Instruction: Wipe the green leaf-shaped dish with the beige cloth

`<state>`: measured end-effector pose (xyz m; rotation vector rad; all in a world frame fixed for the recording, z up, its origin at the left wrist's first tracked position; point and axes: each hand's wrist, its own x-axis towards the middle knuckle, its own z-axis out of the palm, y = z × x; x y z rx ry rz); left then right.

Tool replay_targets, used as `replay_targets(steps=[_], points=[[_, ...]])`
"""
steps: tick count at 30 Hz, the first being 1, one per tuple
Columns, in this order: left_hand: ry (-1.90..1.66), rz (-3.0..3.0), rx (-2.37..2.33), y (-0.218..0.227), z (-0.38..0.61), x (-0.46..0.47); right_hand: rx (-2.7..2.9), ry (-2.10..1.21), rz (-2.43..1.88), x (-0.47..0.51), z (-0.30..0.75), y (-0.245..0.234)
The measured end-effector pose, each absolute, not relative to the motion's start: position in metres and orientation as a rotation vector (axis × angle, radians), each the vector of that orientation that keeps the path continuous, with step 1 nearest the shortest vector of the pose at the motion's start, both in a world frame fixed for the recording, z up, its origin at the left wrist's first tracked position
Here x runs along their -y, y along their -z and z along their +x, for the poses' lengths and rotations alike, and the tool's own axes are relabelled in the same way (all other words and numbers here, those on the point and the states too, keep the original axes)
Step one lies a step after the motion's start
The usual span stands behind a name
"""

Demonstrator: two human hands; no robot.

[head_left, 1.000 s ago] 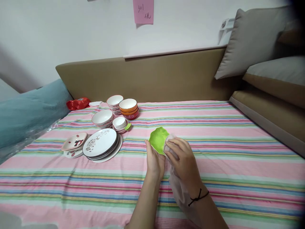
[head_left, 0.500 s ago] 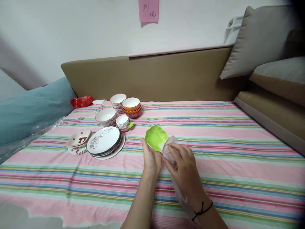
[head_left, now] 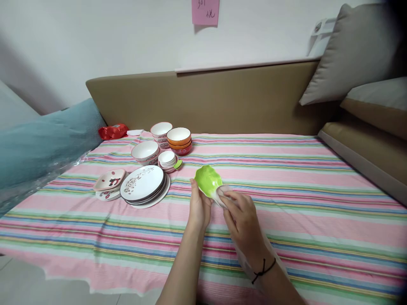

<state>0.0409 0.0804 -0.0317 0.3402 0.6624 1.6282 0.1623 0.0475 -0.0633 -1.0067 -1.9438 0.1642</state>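
A green leaf-shaped dish (head_left: 207, 179) is held up above the striped cloth, its inside facing me. My left hand (head_left: 199, 208) grips it from the left and below, thumb at the rim. In my right hand (head_left: 241, 216) is a thin whitish cloth (head_left: 222, 195), pressed by the fingers against the dish's lower right edge. Part of the cloth hangs under the right wrist, which wears a black cord bracelet (head_left: 264, 272).
To the left stand stacked plates (head_left: 143, 183), a squarish patterned dish (head_left: 110, 180), white bowls (head_left: 145, 151), orange and red bowls (head_left: 179, 137) and small white dishes (head_left: 167, 158). A red package (head_left: 113, 131) lies behind. Cushions (head_left: 352, 51) are at right.
My right hand and the cloth have shifted slightly down the dish's right edge. The dish is tilted a little differently. The whole view has moved slightly.
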Motion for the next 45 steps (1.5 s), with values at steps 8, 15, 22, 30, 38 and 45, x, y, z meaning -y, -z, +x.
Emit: replay_targets(steps=[8,15,22,30,38,45], points=[[-1.511,0.280,-0.670,0.036,0.045,-0.079,2.086,-0.350,-1.006,-0.040,0.155,0.055],[-1.517,0.265,-0.649,0.033,0.051,-0.076,2.313,-0.187,-1.183,-0.037,0.151,0.051],[-1.558,0.265,-0.664,0.035,0.045,-0.078,2.444,-0.334,-1.112,-0.025,0.165,0.051],[-1.507,0.256,-0.708,0.034,0.052,-0.082,2.399,-0.299,-1.200,-0.032,0.153,0.069],[-1.650,0.252,-0.721,0.030,0.032,-0.080,2.502,-0.441,-1.067,-0.015,0.157,0.065],[-1.578,0.278,-0.751,0.035,0.043,-0.078,2.381,-0.376,-1.111,-0.037,0.146,0.085]])
